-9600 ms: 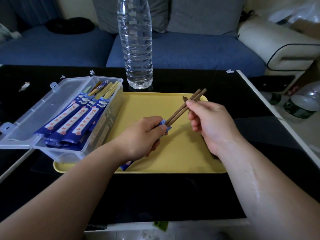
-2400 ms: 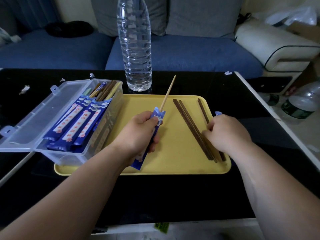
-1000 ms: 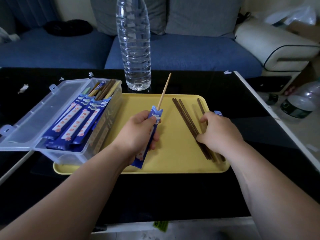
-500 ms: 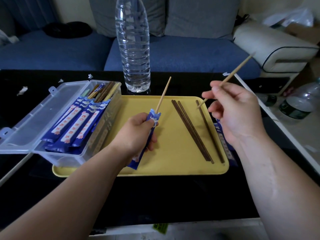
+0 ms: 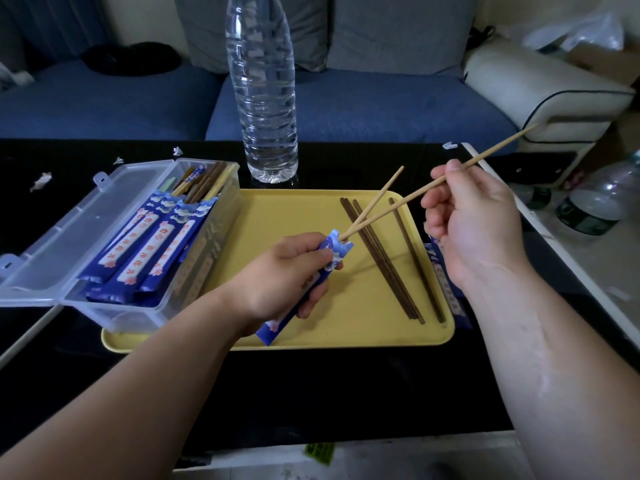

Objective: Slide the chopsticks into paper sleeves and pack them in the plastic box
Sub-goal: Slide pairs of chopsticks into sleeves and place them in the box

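One chopstick [image 5: 375, 202] sits in the sleeve [image 5: 334, 247] the left hand [image 5: 277, 275] grips, and now the right hand [image 5: 478, 230] pinches the second chopstick [image 5: 491, 154], fresh off the tray [image 5: 277, 216], tip at the mouth, so the pair is nearly sleeved.

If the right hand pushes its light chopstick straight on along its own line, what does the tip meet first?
The open mouth of the blue paper sleeve held by the left hand, beside the chopstick already inside; depth is unclear.

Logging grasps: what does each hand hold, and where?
Left hand grips the blue paper sleeve around its middle; right hand pinches a pale wooden chopstick near its middle.
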